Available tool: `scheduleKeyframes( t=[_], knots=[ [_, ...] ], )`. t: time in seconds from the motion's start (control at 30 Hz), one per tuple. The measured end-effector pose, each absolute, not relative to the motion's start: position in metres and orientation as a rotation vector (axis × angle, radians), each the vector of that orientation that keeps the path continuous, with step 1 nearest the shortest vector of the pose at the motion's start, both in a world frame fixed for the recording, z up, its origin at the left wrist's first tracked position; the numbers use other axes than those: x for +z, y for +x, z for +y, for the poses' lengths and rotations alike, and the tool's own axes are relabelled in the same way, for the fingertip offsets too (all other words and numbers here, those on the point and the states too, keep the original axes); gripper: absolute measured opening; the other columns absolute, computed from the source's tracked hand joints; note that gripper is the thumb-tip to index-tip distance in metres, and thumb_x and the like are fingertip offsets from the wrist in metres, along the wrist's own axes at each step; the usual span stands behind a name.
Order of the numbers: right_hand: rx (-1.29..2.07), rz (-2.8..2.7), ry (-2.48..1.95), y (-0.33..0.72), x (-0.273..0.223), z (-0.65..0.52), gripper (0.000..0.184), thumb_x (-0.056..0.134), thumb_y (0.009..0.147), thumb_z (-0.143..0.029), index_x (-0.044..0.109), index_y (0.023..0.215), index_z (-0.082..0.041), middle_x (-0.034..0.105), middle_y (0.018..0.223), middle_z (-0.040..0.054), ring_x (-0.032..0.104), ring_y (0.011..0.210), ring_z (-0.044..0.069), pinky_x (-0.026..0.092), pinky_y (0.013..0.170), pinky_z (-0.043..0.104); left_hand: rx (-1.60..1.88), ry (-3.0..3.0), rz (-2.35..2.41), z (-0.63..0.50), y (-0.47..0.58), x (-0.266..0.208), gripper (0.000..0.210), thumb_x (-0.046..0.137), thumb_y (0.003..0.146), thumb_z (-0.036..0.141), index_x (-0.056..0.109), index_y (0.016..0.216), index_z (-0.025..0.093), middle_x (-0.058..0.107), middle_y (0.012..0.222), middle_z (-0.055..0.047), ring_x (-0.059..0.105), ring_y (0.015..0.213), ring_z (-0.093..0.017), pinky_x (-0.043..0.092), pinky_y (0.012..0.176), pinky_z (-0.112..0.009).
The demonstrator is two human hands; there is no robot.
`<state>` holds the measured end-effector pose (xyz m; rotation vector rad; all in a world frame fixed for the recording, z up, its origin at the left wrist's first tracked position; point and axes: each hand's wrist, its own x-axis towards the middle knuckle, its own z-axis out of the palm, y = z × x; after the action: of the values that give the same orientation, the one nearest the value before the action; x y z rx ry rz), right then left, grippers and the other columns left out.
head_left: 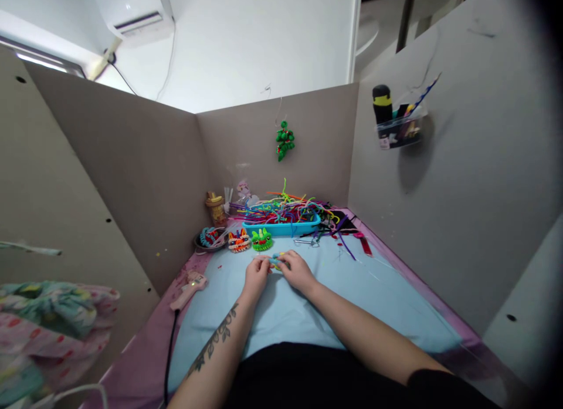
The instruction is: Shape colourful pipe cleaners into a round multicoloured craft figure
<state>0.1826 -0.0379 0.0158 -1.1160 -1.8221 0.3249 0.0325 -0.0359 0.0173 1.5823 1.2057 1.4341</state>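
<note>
Over the blue cloth point(352, 297), both of my hands are close together with bent fingers. Between them is a small blue and yellow piece of pipe cleaner work point(275, 261), partly hidden by my fingers. My left hand point(257, 275) pinches its left side, and my right hand point(299, 273) grips it from the right. Just beyond stand two fuzzy animal heads, one orange and white point(238, 241), the other green point(262, 240). A blue tray point(281, 228) behind them is heaped with colourful pipe cleaners point(290, 209). Metal scissors or pliers point(307, 242) lie right of the green head.
On the left lies a pink corded tool point(189, 291), perhaps a glue gun. A round bowl point(202, 244) and a brown cup point(215, 208) stand back left. Grey panels point(272, 110) enclose the table; a clear bin point(398, 133) hangs on the right one. Loose pipe cleaners point(347, 244) lie back right.
</note>
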Motion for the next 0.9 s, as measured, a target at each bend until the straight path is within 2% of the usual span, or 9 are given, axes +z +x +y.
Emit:
scheduleKeyframes(
  t=[0.27, 0.9],
  knots=[
    [0.28, -1.792, -1.156, 0.184, 0.019, -0.039, 0.011, 0.052, 0.077, -0.015, 0.06, 0.072, -0.02, 0.056, 0.079, 0.003, 0.051, 0.082, 0.017, 0.04, 0.077, 0.028, 1.392, 1.604, 1.262, -0.044, 0.035, 0.028, 0.029, 0.052, 0.075, 0.039, 0.064, 0.067, 0.013, 0.063, 0.06, -0.004, 0.055, 0.054, -0.014, 0.042, 0.055, -0.024],
    [0.242, -1.768, -1.154, 0.185, 0.018, -0.038, 0.007, 0.055, 0.073, -0.013, 0.056, 0.076, -0.019, 0.053, 0.081, 0.0019, 0.05, 0.082, 0.017, 0.039, 0.075, 0.028, 1.33, 1.646, 1.364, -0.045, 0.033, 0.03, 0.04, 0.049, 0.076, 0.045, 0.067, 0.063, 0.012, 0.064, 0.057, -0.006, 0.056, 0.052, -0.015, 0.042, 0.054, -0.025]
  ],
)
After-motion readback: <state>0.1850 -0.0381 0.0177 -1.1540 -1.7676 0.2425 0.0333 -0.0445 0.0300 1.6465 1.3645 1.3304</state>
